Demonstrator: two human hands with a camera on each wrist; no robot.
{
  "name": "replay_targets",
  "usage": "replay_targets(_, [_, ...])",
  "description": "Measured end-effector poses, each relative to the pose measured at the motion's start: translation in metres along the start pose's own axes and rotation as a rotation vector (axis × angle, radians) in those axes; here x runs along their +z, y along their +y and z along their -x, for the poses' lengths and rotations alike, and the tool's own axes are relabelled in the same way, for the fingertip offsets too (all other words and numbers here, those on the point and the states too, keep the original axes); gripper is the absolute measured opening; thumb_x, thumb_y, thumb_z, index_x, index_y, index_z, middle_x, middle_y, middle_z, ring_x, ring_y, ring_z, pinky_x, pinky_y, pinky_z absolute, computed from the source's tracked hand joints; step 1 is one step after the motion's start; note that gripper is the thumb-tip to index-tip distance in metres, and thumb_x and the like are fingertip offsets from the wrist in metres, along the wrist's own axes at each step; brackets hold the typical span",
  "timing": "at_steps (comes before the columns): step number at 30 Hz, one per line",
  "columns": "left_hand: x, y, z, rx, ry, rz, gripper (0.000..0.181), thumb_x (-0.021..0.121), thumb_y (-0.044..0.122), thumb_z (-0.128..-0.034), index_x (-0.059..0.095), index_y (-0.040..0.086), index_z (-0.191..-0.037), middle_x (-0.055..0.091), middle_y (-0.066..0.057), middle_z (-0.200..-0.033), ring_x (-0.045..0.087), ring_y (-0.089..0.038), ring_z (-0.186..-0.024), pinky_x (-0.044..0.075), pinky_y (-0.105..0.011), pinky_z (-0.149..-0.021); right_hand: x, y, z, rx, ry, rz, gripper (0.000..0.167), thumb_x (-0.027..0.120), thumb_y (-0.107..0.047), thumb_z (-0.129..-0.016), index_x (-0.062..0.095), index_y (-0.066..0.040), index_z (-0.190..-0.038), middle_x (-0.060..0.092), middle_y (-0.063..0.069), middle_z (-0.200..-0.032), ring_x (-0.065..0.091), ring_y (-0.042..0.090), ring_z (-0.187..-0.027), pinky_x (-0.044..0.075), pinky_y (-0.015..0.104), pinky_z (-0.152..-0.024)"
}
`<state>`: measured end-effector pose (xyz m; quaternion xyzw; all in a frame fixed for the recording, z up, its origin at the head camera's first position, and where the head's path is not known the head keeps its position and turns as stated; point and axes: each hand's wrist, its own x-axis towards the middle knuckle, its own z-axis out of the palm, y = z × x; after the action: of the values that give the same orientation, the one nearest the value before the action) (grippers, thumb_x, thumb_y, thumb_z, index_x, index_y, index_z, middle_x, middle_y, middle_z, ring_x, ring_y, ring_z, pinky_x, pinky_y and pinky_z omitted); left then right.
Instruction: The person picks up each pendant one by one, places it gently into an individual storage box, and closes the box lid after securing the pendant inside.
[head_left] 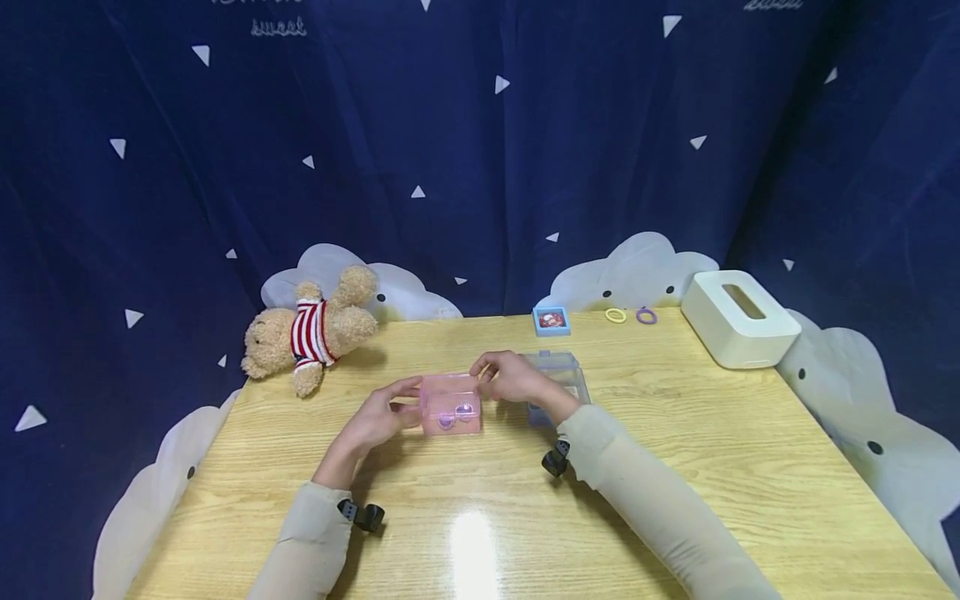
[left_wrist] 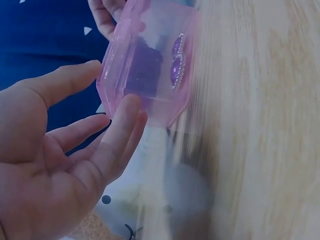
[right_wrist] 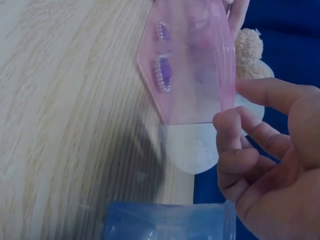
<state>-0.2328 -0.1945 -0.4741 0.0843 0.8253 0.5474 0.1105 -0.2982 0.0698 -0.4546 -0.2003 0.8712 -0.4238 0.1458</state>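
A small see-through pink box [head_left: 452, 402] stands on the table between the two hands. Two purple gems edged with clear beads [left_wrist: 177, 62] show at its front; whether inside or on the face, I cannot tell. The left hand [head_left: 378, 417] holds the box's left end, thumb at the upper edge and a forefinger along the side. At the opposite end, the right hand [right_wrist: 272, 145] pinches near the upper rim with thumb and bent forefinger. Beneath and behind the right wrist is a clear blue box [head_left: 555, 361], partly hidden by that arm.
A teddy bear [head_left: 348, 321] in a striped top lies at the back left. Along the back edge are a blue square frame [head_left: 552, 332], a yellow ring [head_left: 616, 322] and a purple ring [head_left: 647, 322]. A white tissue box [head_left: 712, 321] stands back right; grey cloud shapes [head_left: 637, 271] border the table.
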Motion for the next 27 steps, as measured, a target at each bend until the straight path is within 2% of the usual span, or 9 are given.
replay_targets(12, [0.0,0.002,-0.002,-0.006,0.014,-0.015,0.065,0.064,0.0,-0.0916,0.039,0.003,-0.151,0.053,-0.026,-0.139,0.065,-0.033,-0.111,0.057,-0.034,-0.087,0.001,-0.001,-0.001,-0.011,0.018,0.033,0.029,0.074,-0.011,-0.085,0.068,-0.006,-0.113,0.067,0.005,-0.086,0.06,0.012,-0.061,0.045,0.023,-0.056])
replay_targets(21, [-0.001,0.003,-0.002,0.007,0.046,-0.027,0.063,0.066,0.001,-0.0901,0.043,0.003,-0.149,0.055,-0.026,-0.138,0.064,-0.035,-0.112,0.058,-0.035,-0.087,-0.008,0.002,0.002,-0.003,0.012,-0.026,0.028,0.073,-0.012,-0.086,0.068,-0.008,-0.113,0.069,0.007,-0.091,0.062,0.013,-0.067,0.049,0.024,-0.058])
replay_targets(24, [-0.002,0.004,-0.002,0.019,0.082,-0.029,0.06,0.067,0.002,-0.0905,0.046,0.003,-0.147,0.056,-0.026,-0.136,0.063,-0.037,-0.114,0.058,-0.034,-0.086,-0.014,0.003,0.004,-0.006,0.019,-0.047,0.028,0.073,-0.015,-0.087,0.067,-0.008,-0.114,0.068,0.007,-0.093,0.064,0.02,-0.072,0.052,0.029,-0.062])
replay_targets(27, [-0.004,0.006,-0.002,0.037,0.115,-0.032,0.057,0.067,0.002,-0.0903,0.049,0.003,-0.144,0.058,-0.025,-0.134,0.062,-0.036,-0.114,0.057,-0.03,-0.083,-0.021,0.005,0.008,-0.008,0.019,-0.071,0.03,0.072,-0.019,-0.089,0.067,-0.007,-0.116,0.067,0.007,-0.094,0.067,0.032,-0.082,0.058,0.041,-0.071])
